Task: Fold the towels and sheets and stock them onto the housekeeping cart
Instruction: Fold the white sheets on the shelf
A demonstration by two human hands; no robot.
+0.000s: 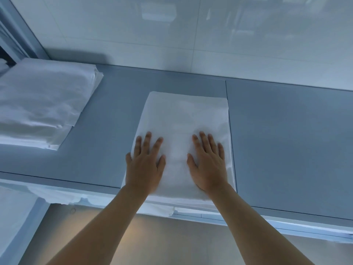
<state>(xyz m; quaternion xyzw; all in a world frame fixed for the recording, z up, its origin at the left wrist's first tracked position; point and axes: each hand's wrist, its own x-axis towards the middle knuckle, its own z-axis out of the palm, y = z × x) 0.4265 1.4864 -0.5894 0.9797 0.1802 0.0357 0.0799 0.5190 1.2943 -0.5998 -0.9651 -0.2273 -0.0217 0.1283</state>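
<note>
Head view, looking down at a grey bench (286,140) set against a pale glossy wall (210,35).

Folded white sheet (183,119) lies flat on the bench at centre, a tidy rectangle — its near edge reaches the bench's front edge, its right edge runs just beside a seam in the bench top.

Left hand (146,165): palm down on the near left part of the folded sheet, fingers (147,142) straight and slightly spread, pressing on the cloth, gripping nothing. The smallest finger sits at the sheet's left edge.

Right hand (208,163): palm down on the near right part of the same sheet, fingers straight and slightly spread, likewise flat on the cloth with nothing gripped. The two hands lie apart, a strip of bare sheet between them.

Stack of folded white linen (40,104) at the far left of the bench, well apart from the sheet.

More white cloth (63,196) hangs below the bench's front edge at left — what it is, cannot tell.
</note>
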